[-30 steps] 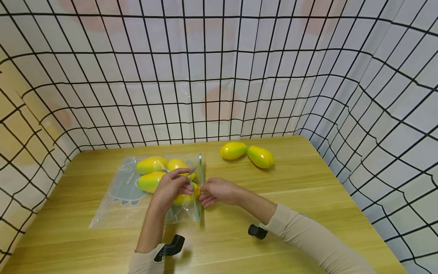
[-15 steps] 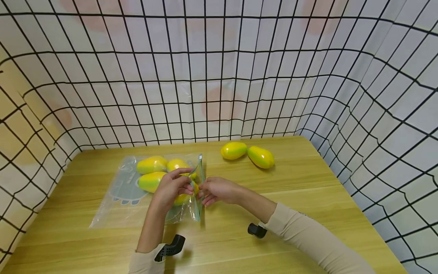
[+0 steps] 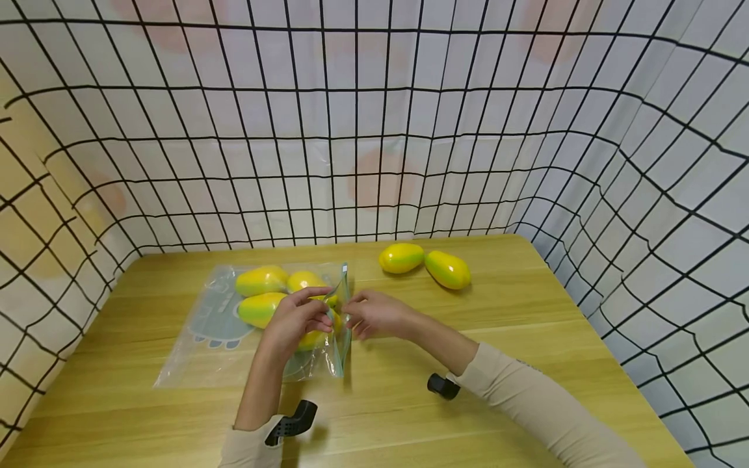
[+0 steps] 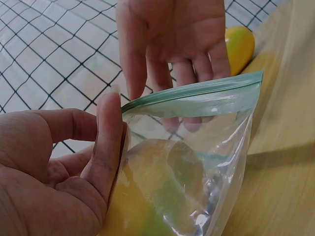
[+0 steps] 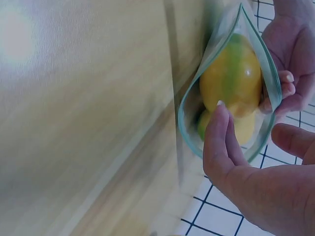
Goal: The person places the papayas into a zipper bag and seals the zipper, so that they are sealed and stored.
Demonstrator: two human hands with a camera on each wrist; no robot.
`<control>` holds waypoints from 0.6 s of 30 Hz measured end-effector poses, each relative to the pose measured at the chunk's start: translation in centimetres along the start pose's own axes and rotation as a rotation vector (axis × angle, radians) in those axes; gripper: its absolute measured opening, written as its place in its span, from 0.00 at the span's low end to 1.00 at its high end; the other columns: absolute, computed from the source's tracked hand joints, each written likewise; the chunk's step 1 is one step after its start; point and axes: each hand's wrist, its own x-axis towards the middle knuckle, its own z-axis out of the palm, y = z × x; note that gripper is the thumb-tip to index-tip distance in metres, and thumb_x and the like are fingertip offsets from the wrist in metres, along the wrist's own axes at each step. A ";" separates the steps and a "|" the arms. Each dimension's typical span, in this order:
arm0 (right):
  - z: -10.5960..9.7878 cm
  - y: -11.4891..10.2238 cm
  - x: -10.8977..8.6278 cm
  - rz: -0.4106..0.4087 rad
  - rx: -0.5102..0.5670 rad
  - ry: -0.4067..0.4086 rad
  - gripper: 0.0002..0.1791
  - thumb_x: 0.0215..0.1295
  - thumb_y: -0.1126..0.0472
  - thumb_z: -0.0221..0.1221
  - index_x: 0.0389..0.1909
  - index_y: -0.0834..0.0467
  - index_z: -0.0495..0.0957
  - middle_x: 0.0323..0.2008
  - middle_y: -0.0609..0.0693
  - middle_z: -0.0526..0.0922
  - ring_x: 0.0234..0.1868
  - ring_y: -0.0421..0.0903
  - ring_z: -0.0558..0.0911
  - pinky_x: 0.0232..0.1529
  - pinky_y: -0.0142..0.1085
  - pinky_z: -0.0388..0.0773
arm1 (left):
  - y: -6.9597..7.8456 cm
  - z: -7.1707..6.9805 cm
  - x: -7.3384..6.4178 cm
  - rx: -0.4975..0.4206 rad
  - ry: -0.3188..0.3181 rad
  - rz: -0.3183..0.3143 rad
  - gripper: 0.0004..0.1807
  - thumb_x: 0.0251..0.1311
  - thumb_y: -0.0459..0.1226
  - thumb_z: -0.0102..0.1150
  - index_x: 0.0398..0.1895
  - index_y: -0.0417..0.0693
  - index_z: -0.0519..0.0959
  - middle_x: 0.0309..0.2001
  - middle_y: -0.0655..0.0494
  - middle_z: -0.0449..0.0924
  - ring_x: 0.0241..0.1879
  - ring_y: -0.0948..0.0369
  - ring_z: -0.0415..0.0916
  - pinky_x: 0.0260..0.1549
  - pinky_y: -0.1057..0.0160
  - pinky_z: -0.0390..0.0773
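Observation:
A clear zip bag (image 3: 181,364) with a green seal strip (image 4: 206,97) lies left of centre in the head view, its mouth facing right. Several yellow-green mangoes (image 3: 260,281) are inside. My left hand (image 3: 292,322) pinches one side of the bag's mouth, holding it raised. In the right wrist view the mouth gapes, with a mango (image 5: 231,73) just within. My right hand (image 3: 379,315) is at the opening, fingers apart and loosely bent, fingertips overlapping the rim in that view. Nothing shows in its grasp.
Two more mangoes, one (image 3: 401,258) beside another (image 3: 447,270), lie on the wooden table (image 3: 497,312) behind my right hand. A black wire grid (image 3: 374,136) stands around the back and sides, with pale cloth behind it.
My right hand has moved slightly up and away from the bag's lower rim, its fingers spreading. My left hand keeps its hold on the bag, and the two loose mangoes stay put.

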 end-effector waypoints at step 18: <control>-2.6 1.0 0.2 -0.074 -0.076 0.248 0.25 0.70 0.55 0.61 0.64 0.60 0.73 0.51 0.62 0.82 0.50 0.60 0.81 0.52 0.47 0.85 | 0.1 0.0 0.0 0.006 0.008 -0.010 0.22 0.71 0.28 0.49 0.67 0.32 0.70 0.24 0.54 0.80 0.22 0.62 0.81 0.31 0.65 0.88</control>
